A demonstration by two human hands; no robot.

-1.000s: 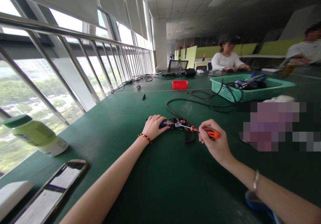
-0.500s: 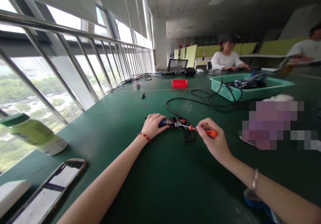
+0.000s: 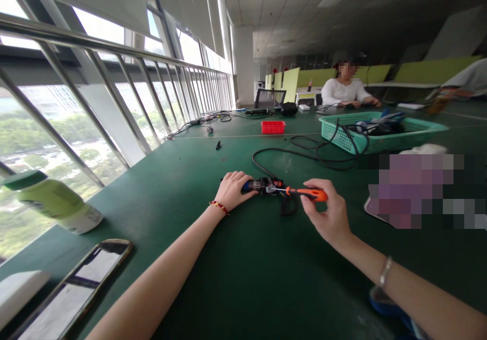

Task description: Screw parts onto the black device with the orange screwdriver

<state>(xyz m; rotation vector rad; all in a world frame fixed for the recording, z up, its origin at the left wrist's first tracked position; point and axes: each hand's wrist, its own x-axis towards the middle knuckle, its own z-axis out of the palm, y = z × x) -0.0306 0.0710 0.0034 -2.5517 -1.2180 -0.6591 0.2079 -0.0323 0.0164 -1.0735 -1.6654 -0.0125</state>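
Note:
My left hand (image 3: 235, 190) is wrapped over the blue body of a corded power tool (image 3: 254, 185) lying on the green table. Black inner parts, small wires and a bit of red show at the tool's right end, too small to make out in detail. In my right hand (image 3: 330, 213) an orange and black screwdriver (image 3: 309, 194) is pinched by its handle between thumb and fingers. Its shaft points left, and the tip is among the exposed parts; whether it sits in a screw I cannot tell. A black loop (image 3: 288, 205) hangs by the tool's near side.
A black cord (image 3: 274, 149) runs from the tool toward a green basket (image 3: 411, 128) of tools. Beyond lie a small red tray (image 3: 273, 127) and a black piece (image 3: 218, 145). A phone (image 3: 89, 279) and bottle (image 3: 57, 203) are at left. Two people sit across the table.
My right hand's fingers have shifted on the screwdriver, leaving more of its orange handle showing. My left hand and the power tool have stayed put.

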